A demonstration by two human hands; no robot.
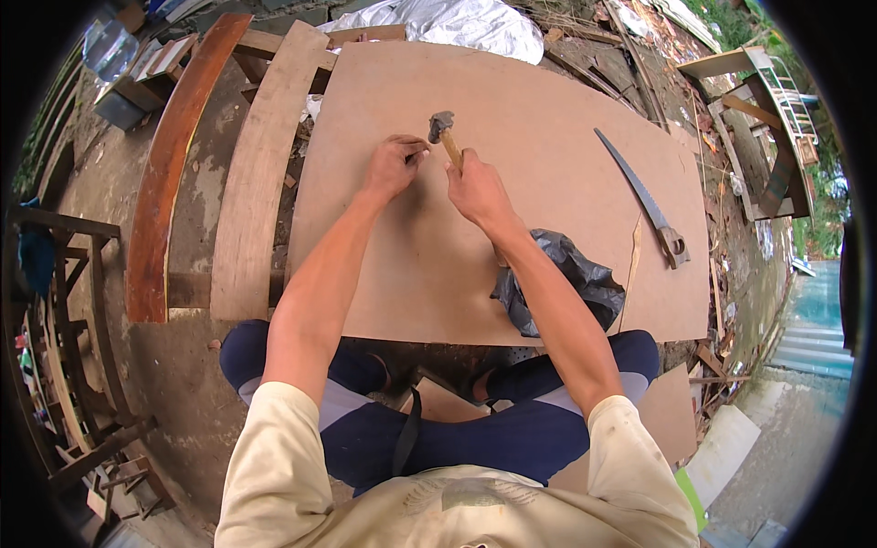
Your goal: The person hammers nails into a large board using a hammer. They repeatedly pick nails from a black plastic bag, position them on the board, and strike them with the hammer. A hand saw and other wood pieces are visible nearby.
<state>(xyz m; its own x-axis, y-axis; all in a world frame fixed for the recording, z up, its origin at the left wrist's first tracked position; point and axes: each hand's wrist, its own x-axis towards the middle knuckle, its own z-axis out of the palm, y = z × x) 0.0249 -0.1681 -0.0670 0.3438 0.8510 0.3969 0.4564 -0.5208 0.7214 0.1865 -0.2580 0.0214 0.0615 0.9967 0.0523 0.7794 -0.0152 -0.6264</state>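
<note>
My right hand (480,190) is wrapped round the wooden handle of a hammer (442,126), whose dark metal head is raised just beyond the fingers. Close to its left, my left hand (396,166) pinches something too small to make out, its fingertips close to the hammer head. Both hands are over a large brown board (375,265) that lies flat in front of me. Beneath my right forearm rests a crumpled black plastic bag (571,279) near the board's front edge.
A handsaw (647,196) lies on the board's right side, near a thin wood strip (632,269). Left of the board are a pale plank (256,183) and a reddish-brown plank (178,173). White sheeting (448,27) lies beyond the far edge. Wooden frames (763,137) stand at the far right.
</note>
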